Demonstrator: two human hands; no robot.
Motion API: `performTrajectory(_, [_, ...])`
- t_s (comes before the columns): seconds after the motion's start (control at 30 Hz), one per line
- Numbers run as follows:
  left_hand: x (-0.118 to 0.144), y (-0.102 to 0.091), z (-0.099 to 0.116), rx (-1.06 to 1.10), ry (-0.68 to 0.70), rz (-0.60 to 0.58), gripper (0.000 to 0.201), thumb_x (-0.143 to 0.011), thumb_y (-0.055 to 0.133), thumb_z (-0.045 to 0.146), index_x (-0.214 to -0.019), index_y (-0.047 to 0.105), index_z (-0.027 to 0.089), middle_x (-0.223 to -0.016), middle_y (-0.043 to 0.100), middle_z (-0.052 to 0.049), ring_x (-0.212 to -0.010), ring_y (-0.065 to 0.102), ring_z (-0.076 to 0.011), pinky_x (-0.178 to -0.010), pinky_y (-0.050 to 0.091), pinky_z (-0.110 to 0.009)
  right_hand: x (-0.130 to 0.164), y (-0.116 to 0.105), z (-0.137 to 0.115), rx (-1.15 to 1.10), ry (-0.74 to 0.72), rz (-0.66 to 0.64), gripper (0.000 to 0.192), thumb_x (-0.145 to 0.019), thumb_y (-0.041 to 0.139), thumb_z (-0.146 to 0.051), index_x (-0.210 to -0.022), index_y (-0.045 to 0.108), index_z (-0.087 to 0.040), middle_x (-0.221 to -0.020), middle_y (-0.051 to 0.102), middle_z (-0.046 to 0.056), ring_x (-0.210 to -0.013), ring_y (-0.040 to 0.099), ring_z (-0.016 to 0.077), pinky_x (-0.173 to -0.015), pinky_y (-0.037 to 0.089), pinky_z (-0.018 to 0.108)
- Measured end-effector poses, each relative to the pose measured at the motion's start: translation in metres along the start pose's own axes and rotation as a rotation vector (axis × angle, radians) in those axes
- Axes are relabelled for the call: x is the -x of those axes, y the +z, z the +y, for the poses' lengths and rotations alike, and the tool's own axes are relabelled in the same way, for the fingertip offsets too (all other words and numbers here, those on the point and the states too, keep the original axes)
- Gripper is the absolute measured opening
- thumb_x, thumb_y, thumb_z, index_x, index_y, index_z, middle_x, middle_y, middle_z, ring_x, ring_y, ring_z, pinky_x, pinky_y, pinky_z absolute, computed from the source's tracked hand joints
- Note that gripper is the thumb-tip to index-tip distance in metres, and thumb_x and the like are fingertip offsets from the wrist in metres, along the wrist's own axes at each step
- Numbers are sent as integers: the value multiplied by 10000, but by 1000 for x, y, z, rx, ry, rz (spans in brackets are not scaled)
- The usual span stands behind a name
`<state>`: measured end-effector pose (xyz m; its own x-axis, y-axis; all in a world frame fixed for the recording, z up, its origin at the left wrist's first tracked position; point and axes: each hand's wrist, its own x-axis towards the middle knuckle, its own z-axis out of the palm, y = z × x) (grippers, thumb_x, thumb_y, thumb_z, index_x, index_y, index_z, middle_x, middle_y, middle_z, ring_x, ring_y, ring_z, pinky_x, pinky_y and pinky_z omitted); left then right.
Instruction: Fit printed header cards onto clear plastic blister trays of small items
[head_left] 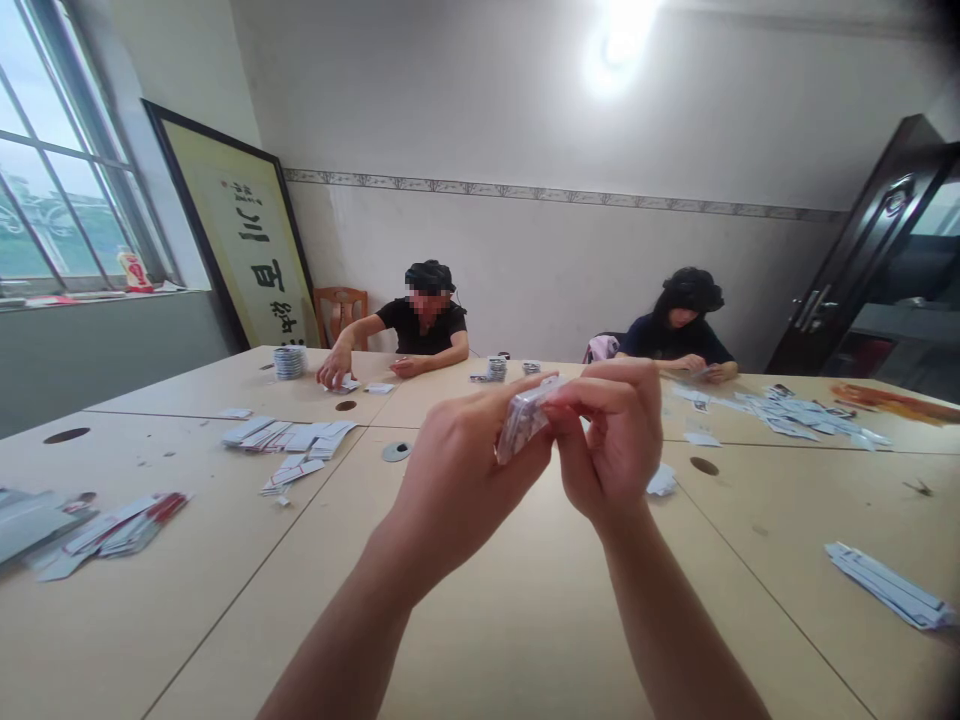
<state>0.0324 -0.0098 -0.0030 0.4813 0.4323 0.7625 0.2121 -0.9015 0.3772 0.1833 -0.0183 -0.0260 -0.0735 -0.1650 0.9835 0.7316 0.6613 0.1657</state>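
Note:
Above the middle of the table, my left hand (469,440) is closed around a small clear plastic packet (523,420), which lies between thumb and fingers. My right hand (619,430) pinches the packet's upper right end with thumb and forefinger. The packet looks shiny and tilted; what is inside it is too blurred to make out. Behind my right wrist, a small white crumpled piece (662,481) rests on the table, partly hidden.
Several white cards (289,436) and packets (124,535) lie to the left. More white packets (799,412) are spread at far right, with a strip stack (889,585) nearer. Two people sit opposite, beside stacked discs (289,363). Round holes (703,466) pierce the tabletop.

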Motion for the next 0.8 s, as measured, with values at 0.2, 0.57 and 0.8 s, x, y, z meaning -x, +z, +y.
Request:
performTrajectory(0.2, [0, 1, 1, -50, 9, 20, 194, -873, 589, 82, -973, 698, 208, -582, 485, 106, -524, 367, -60, -560, 352, -181, 1, 0, -2, 21, 29, -43, 155, -919, 535, -68, -937, 572, -217, -869, 520, 17, -784, 528, 146, -637, 463, 293])
performTrajectory(0.57, [-2, 3, -6, 53, -9, 32, 168, -848, 594, 54, -858, 686, 194, -580, 434, 107, -535, 293, -48, -481, 281, -149, 1, -4, -2, -4, 115, -169, 188, -918, 484, -44, -929, 522, -228, -869, 475, 12, -778, 488, 139, -592, 453, 270])
performTrajectory(0.8, [-2, 2, -6, 77, -26, 28, 151, -849, 590, 61, -826, 660, 193, -578, 412, 103, -533, 275, -51, -459, 258, -151, 1, -3, -1, -26, 106, -156, 195, -911, 482, -32, -928, 524, -222, -875, 476, 12, -773, 488, 130, -583, 459, 251])
